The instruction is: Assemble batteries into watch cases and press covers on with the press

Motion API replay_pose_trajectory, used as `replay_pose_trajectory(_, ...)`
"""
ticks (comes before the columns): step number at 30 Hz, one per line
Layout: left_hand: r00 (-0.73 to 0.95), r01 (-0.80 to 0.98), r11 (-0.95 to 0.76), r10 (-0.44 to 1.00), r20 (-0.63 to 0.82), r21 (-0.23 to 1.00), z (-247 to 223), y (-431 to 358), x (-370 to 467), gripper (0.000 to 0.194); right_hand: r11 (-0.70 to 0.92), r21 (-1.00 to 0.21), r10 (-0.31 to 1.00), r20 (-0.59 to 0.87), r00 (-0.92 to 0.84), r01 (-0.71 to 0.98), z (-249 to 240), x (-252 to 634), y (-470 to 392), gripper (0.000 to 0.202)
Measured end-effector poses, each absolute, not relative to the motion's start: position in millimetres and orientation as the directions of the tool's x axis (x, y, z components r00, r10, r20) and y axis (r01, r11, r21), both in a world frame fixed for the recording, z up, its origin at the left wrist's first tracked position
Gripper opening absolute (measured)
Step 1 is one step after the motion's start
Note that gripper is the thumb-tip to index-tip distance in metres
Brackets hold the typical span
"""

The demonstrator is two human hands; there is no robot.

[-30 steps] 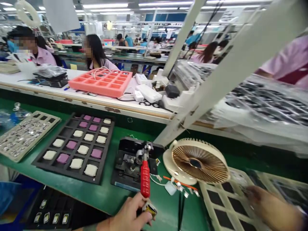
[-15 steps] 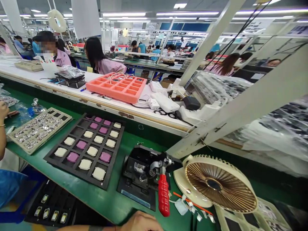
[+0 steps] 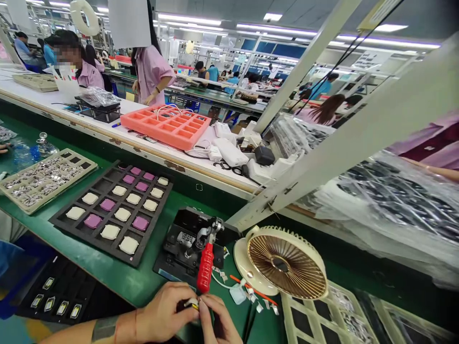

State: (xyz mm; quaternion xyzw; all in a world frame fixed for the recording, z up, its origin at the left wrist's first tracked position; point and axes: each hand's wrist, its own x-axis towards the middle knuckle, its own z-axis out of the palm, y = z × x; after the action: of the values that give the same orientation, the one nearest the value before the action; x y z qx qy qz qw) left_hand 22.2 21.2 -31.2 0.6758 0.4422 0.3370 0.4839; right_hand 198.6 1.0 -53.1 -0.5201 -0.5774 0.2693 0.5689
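Observation:
At the bottom centre my left hand [image 3: 167,313] is closed on a small part [image 3: 191,304] with a yellow and dark edge. My right hand [image 3: 218,320] meets it from the right, thumb and finger pinched at the part's end. Just above them stands a black clamp fixture [image 3: 184,241] with a red handle [image 3: 205,268], which neither hand appears to grip. Left of the fixture lies a black foam tray [image 3: 120,258] holding several white and purple pieces.
A cream fan [image 3: 283,263] stands right of the fixture, near small white tabs and an orange strip. Beige trays [image 3: 81,176] of small parts lie far left and lower right. An orange tray [image 3: 179,138] sits on the shelf beyond a slanted white post [image 3: 322,148].
Both hands now show together with the small part between them; before, only one hand showed at the bottom edge. The view has shifted right. A person in pink beyond the shelf has risen.

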Motion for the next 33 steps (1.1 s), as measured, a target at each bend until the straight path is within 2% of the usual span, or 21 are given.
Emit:
replay_pose_trajectory(5,0.407,0.302,-0.122,0.913,-0.012,0.945,-11,20,12,0.022,0.280,-0.910,0.940,0.325,0.106,0.306,-28,193,-3,0.010)
replay_pose_trajectory(11,0.473,0.355,-0.286,0.876,0.093,0.890,7,29,-1,0.029,0.146,-0.981,0.975,0.164,0.147,0.127,-10,185,-5,0.018)
replay_pose_trajectory(21,0.465,0.274,-0.237,0.881,0.087,0.932,4,25,5,0.025,0.203,-0.962,0.957,0.235,0.170,0.184,-7,191,-17,0.013)
replay_pose_trajectory(22,0.452,0.257,-0.184,0.891,0.050,0.949,2,26,5,0.027,0.219,-0.954,0.959,0.249,0.134,0.205,-9,191,-19,0.015)
replay_pose_trajectory(26,0.425,0.153,0.085,0.894,-0.143,0.985,-4,28,5,0.043,0.322,-0.866,0.935,0.354,0.015,0.384,-20,189,-29,0.047)
replay_pose_trajectory(30,0.511,0.152,0.122,0.840,-0.184,0.981,-4,26,5,0.047,0.360,-0.756,0.899,0.438,0.012,0.547,-27,185,-44,0.042)
replay_pose_trajectory(33,0.586,0.161,0.120,0.787,-0.192,0.980,-7,24,10,0.044,0.349,-0.706,0.899,0.437,-0.010,0.617,-26,188,-57,0.043)
